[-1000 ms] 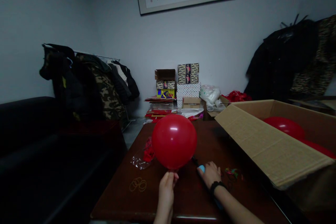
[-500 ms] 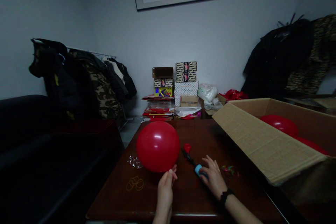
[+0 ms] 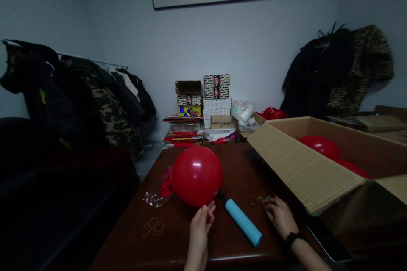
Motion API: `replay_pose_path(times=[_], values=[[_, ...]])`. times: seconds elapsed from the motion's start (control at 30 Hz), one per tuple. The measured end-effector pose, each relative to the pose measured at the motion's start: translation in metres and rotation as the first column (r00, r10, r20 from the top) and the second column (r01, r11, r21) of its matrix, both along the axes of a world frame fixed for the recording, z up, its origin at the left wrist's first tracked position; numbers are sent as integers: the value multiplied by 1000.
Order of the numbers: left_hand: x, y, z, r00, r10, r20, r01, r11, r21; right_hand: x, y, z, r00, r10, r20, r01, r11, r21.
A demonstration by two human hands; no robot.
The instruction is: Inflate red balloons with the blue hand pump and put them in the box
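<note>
My left hand pinches the neck of an inflated red balloon, which stands above the dark wooden table. A light blue hand pump lies free on the table just right of that hand. My right hand, with a black band on its wrist, rests on the table beside a small heap of coloured rubber bands; its fingers are curled down at the bands, and I cannot see whether they hold one.
A big open cardboard box with red balloons inside stands at the right. A plastic bag of uninflated red balloons and some loose tan rubber bands lie at the left. Stacked boxes and coat racks line the wall.
My right hand has let go of the blue pump and moved right to the coloured rubber bands. The pump now lies on the table. The left hand still holds the balloon.
</note>
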State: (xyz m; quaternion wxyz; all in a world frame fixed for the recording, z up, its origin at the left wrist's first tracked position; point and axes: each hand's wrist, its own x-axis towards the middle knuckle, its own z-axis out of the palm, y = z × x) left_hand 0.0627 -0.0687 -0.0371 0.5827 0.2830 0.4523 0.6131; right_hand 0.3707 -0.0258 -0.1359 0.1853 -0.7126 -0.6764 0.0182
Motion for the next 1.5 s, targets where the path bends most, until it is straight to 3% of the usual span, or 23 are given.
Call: replay_pose_path(times=[0.23,0.47,0.73,1.0,1.23,1.5], values=[[15,3,-4,999,-33,27,33,999,2,14,13,-3,999,-23,29,23,1000,0],[20,3,-8,999,-52,11,52,999,0,10,42,-2,998,-8,66,12,998,-66],[18,9,-11,999,-22,35,22,1000,-3,5,63,-13,995,-21,99,31,994,-106],[20,11,-9,999,-31,45,32,999,-22,10,63,-22,999,-30,-20,29,996,-82],[27,10,-5,998,-66,19,67,998,-14,15,59,-18,989,-13,-148,4,998,-60],[36,10,-3,993,-114,21,114,993,8,12,60,-23,982,13,-189,-19,999,-29]])
